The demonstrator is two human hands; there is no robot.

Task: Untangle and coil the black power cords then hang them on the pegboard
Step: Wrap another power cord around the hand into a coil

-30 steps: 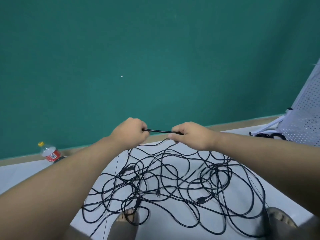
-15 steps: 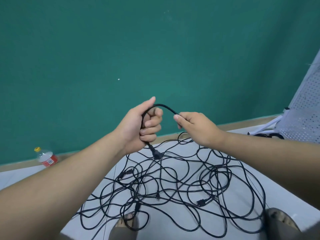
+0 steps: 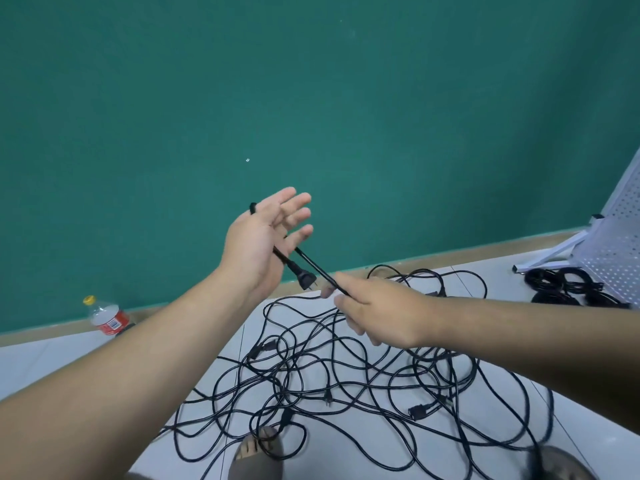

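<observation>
Just left of centre, the left hand (image 3: 263, 237) is raised with its palm facing the camera and its fingers (image 3: 298, 213) straight and slightly spread. I cannot tell which of its digits is the thumb. A black cord (image 3: 320, 270) runs across this palm. A short bend of it peeks out at the hand's upper edge, so part of the cord passes behind the hand, out of sight. Its plug (image 3: 306, 279) hangs just below the heel of the palm, prongs pointing down and to the right.

From the left hand the cord slants down to the right hand (image 3: 379, 315), which pinches it between thumb and fingertips. The remaining fingers are curled under, and the cord's path beyond the pinch is hidden by the hand.

Below both forearms, a tangle of black cords (image 3: 346, 379) sprawls over the pale tiled floor (image 3: 34, 358). Several plugs lie within it, but which cord each belongs to is hard to follow. One sandalled foot (image 3: 256, 459) at the bottom edge touches the tangle, and a second foot (image 3: 561, 465) is cut off at the lower right.

At the right edge the white pegboard (image 3: 620, 244) leans, mostly out of frame, with coiled cords (image 3: 568, 287) lying at its base. A plastic bottle (image 3: 108, 317) stands at the left against the green wall (image 3: 311, 98).
</observation>
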